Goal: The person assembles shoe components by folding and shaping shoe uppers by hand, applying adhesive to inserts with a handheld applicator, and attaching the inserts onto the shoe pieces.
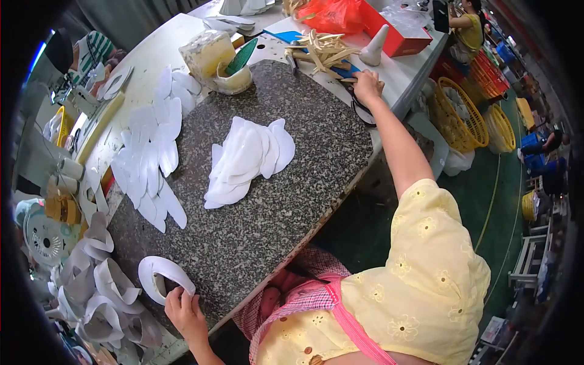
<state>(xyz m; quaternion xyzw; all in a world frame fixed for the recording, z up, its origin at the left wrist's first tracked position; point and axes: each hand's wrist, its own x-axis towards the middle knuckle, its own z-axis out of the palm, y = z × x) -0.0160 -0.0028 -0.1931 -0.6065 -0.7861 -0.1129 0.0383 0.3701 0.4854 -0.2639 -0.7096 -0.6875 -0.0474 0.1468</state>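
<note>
My left hand (pixel 187 311) pinches the edge of a white curved shoe upper (pixel 159 271) at the near left of the dark speckled stone slab (pixel 267 231). My right hand (pixel 368 88) is stretched to the slab's far right side, its fingers curled down; what they grip, if anything, is hidden. Black-handled scissors (pixel 363 114) lie just below it. Beside it are a bundle of pale thin sticks (pixel 328 50) and a grey-white cone (pixel 375 46). A pile of white cut pieces (pixel 246 158) rests mid-slab, with more white pieces (pixel 149 152) fanned out to the left.
A glue-crusted yellowish container (pixel 213 58) with a green flat piece (pixel 241 58) stands at the slab's far edge. A red box (pixel 398 30) sits far right. Several white-grey uppers (pixel 100 292) are heaped at the left edge. Yellow baskets (pixel 456 115) stand on the floor; other people work farther off.
</note>
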